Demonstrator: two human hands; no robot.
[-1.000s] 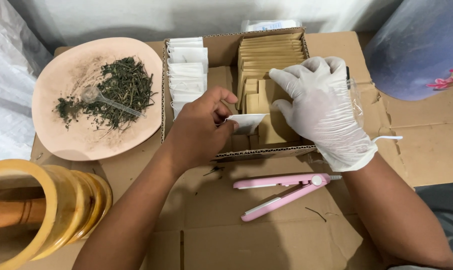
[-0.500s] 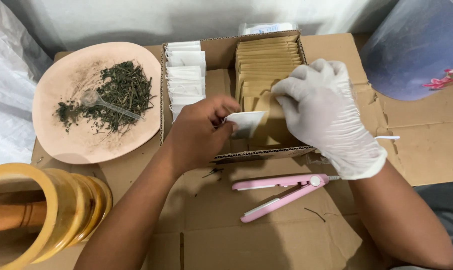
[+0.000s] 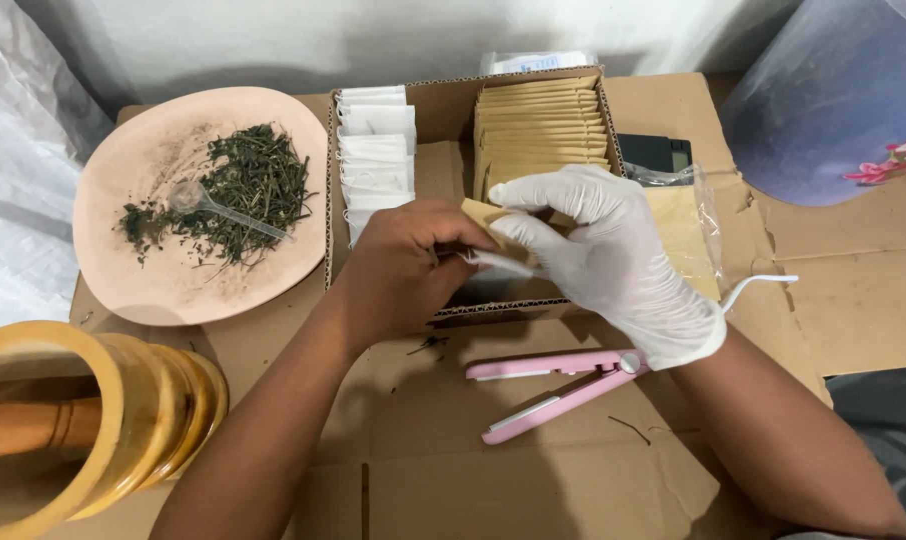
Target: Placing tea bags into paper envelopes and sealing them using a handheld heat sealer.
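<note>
both hands meet over the front edge of the open brown cardboard box [image 3: 443, 115], the landmark for everything else. left hand [image 3: 398, 270], bare, is curled shut, its fingertips pinching the small white paper sachet [image 3: 498, 262]. right hand [image 3: 608, 255], in a white glove, is also closed in a pinch: thumb and fingers hold a tan paper envelope [image 3: 483, 213] just above the sachet, touching it.

nearest the camera, in front of the box, a pink flat-jawed sealing tool [image 3: 553, 385] lies on the brown cardboard sheet [image 3: 423, 470] with its jaws slightly apart. to the front left of the box, a yellow wooden mortar [image 3: 103, 420] lies tipped on its side with a wooden pestle [image 3: 33, 425] inside.

left of the box, touching its wall, sits a round pale pink plate [image 3: 153, 290] carrying dried green herb leaves [image 3: 243, 185] and a clear plastic spoon [image 3: 208, 202].

inside the box, a row of white sachets [image 3: 373, 150] stands on the left and a row of tan envelopes [image 3: 538, 125] on the right. right of the box lies a clear plastic bag [image 3: 688, 225] beside a dark flat device [image 3: 653, 152].
</note>
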